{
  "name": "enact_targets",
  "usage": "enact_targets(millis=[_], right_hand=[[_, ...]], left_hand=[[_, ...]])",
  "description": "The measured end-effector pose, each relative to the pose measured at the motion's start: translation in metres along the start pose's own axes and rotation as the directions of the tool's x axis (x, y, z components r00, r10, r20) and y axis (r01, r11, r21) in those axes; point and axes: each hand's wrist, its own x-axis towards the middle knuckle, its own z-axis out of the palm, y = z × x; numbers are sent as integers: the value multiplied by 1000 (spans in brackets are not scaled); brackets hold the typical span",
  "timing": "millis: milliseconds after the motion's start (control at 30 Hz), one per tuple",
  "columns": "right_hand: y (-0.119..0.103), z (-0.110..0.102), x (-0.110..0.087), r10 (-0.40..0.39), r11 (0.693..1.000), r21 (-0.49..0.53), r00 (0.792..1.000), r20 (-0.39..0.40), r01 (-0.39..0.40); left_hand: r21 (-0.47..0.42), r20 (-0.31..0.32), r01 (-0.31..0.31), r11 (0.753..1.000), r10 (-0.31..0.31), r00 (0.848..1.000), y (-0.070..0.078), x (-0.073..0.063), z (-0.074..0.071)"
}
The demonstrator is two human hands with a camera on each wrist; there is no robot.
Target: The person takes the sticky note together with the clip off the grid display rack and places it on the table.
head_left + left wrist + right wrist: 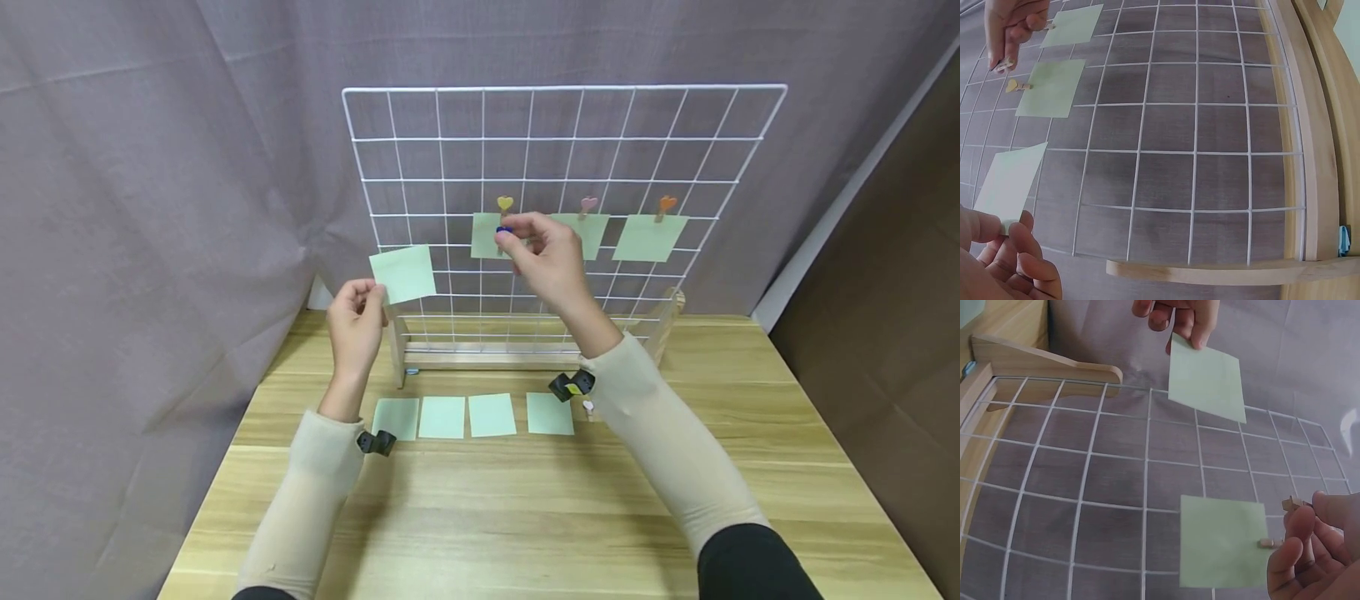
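My left hand [356, 321] pinches a pale green paper note [405, 273] by its lower corner, in front of the left side of a white wire grid [483, 137]. Between the thumb and fingertips of my right hand [551, 258] is a small wooden clothespin [1294, 503] with a blue heart [504, 229]. Three green notes hang on the grid, held by clothespins with a yellow heart [505, 202], a pink heart [588, 204] and an orange heart [667, 202]. My right hand partly covers the yellow-heart note [484, 237] and the pink-heart note [596, 233] in the head view.
Several green notes [442, 417] lie in a row on the wooden table [480, 508]. A white-heart clothespin [588, 407] is right of them, near my right sleeve. A small blue item [412, 371] lies by the grid's wooden base [487, 361]. A grey curtain [187, 208] hangs behind.
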Motion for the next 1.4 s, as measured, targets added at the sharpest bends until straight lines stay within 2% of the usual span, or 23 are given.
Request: enact_targets(millis=[167,367,633,1133,1400], right_hand=[[8,-7,-9,41,999,7,999,-2,-41],[15,-15,-18,39,999,8,999,-4,-39],[29,-23,-31,45,999,9,999,-12,-45],[52,-46,-54,128,992,7,990,-62,-128],[63,-57,-74,183,983,10,981,-60,-182]], left_hand=[[16,8,1,1000,-1,1000,-2,-5,-4],[48,7,23,999,-23,1000,-5,-10,-9],[94,10,84,992,-85,996,-10,-15,-12],[76,14,86,993,-87,996,-25,-28,-26],[104,8,145,984,-147,989,-31,-36,-32]])
